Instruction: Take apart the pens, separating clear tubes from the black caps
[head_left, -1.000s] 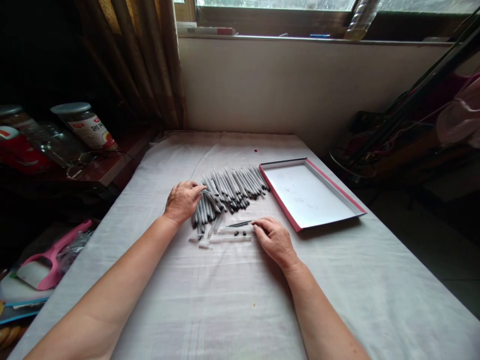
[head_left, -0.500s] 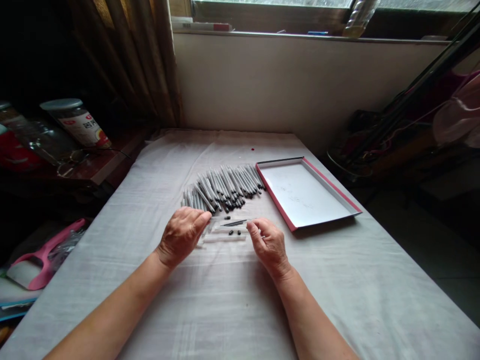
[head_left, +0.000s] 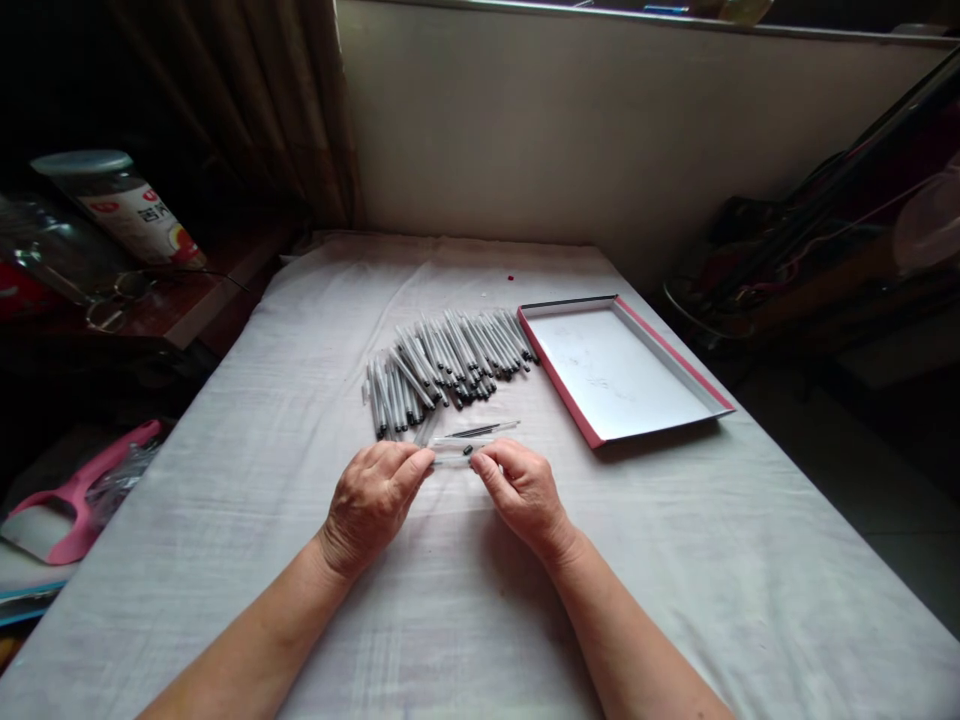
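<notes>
Pale cloth covers the worktop below a plain wall. Left hand and right hand, each grip pinched closed, hold a slim clear tube.

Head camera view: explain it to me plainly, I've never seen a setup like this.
There is no machine here. A camera worn on a person's head looks forward and down, so you see the person's own bare arms reaching in from below.

On the pale cloth lies a pile of clear pens with black ends. To its right sits a shallow tray with pink edges. Nearer the hands lie thin dark rods, perhaps ink refills.

The left hand and right hand face each other, fingertips pinched; a slim clear tube seems to be held between them, though its ends are hidden.
</notes>
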